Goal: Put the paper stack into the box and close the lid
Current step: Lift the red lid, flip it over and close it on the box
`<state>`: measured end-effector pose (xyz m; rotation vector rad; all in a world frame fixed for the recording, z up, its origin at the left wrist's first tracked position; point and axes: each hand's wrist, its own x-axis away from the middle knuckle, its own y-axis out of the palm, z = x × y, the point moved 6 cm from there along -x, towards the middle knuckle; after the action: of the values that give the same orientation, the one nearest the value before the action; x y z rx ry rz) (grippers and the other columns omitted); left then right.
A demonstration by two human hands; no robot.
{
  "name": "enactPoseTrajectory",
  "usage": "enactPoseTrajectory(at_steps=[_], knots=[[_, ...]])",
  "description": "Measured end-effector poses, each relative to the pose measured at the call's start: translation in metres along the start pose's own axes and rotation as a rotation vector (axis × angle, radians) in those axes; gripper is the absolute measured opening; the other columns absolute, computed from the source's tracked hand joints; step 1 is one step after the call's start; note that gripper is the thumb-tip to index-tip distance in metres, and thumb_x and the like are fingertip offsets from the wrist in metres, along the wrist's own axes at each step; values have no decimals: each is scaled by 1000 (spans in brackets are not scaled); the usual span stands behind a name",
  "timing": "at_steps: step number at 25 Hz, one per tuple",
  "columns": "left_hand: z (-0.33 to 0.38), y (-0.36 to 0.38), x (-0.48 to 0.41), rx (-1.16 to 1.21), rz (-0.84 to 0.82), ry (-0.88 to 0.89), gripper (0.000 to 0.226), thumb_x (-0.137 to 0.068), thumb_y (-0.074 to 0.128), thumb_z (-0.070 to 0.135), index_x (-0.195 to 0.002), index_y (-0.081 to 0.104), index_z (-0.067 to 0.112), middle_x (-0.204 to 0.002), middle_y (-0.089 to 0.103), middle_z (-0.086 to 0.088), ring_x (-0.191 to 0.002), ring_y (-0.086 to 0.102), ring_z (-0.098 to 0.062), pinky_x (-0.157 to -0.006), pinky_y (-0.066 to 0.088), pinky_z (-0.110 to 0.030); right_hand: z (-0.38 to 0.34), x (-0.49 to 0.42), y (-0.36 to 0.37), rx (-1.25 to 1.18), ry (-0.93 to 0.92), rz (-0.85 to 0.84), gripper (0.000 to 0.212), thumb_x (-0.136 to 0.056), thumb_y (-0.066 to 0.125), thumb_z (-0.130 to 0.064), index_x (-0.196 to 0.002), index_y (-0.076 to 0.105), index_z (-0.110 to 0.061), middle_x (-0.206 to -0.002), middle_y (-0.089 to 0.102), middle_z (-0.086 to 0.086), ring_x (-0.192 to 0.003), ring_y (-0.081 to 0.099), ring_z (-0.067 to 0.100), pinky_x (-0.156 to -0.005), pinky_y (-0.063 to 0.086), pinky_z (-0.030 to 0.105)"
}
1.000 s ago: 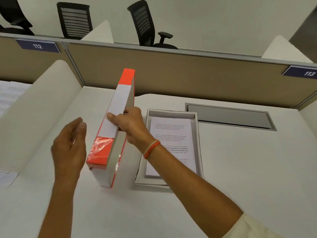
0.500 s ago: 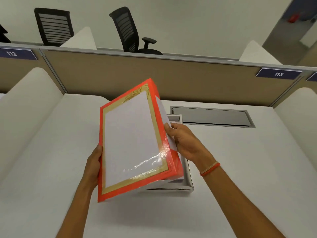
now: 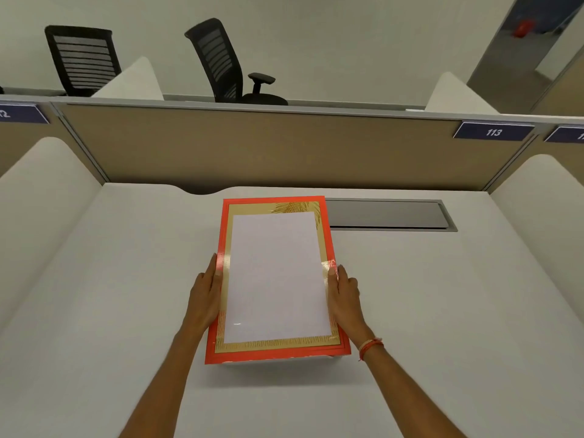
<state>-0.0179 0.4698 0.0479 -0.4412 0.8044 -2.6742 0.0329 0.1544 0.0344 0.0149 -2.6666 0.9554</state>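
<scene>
Here we see the lid (image 3: 275, 279), orange-bordered with a white centre panel, lying flat at the middle of the frame over the box (image 3: 328, 358), whose white edge peeks out below. The left hand (image 3: 207, 295) and right hand (image 3: 344, 295) press its long sides, gripping it between them on the desk (image 3: 442, 311).

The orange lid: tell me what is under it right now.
Under the orange lid, only a sliver of the white box shows at the near right corner. The rest, including any paper inside, is covered. The left hand and right hand press its long sides.
</scene>
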Motion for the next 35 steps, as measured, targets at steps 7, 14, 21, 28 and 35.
enactPoseTrajectory(at_steps=[7,14,21,28,35], knots=[[-10,18,-13,-81,2,32,69,-92,24,63,-154,25,33,-123,60,-8,-104,60,-22,-91,51,-44,23,-17,12,-48,35,14,57,-97,22,-56,-144,33,-25,-118,49,10,-104,54,23,-87,50,34],[-17,23,-20,-135,21,50,72,-91,22,64,-154,25,30,-126,60,-9,-108,61,-26,-93,52,-46,28,-21,19,-55,24,4,54,-98,22,-53,-141,38,-25,-116,52,11,-101,55,21,-80,43,29],[-27,29,-29,-188,43,66,61,-99,27,51,-154,25,27,-121,62,-12,-101,62,-23,-87,52,-39,25,-20,18,-47,9,14,85,-82,10,-77,-140,39,-23,-116,53,11,-103,56,23,-87,49,34],[13,28,-20,-597,235,267,71,-98,27,59,-157,17,21,-163,22,-9,-148,29,-32,-117,27,-49,-21,-9,9,505,-277,199,73,-95,12,-59,-154,12,-16,-162,12,10,-150,13,31,-120,14,40],[22,68,-34,-680,88,390,89,-90,-2,70,-157,4,13,-166,2,-2,-154,2,-19,-125,7,-38,-37,-29,37,597,-454,85,84,-89,-1,-67,-154,0,-14,-164,-1,3,-151,-2,17,-121,-3,29]])
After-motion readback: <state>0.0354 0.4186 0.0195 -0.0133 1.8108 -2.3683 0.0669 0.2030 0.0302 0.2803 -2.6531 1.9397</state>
